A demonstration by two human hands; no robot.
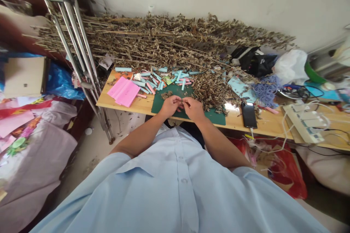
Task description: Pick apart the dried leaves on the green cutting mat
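My left hand and my right hand meet fingertip to fingertip over the green mat. Both have their fingers pinched together; whatever small thing they hold is too small to name. A little clump of crumbled leaf lies on the mat just beyond my left hand. To the right of my right hand spreads a pile of dry leaves. Blue and pink paper rolls are scattered behind the mat, and folded pink sheets rest to the left.
Long dried stalks cover the back of the table. Metal crutches lean at the left. On the right are a black phone, blue yarn, and a white power strip with cables.
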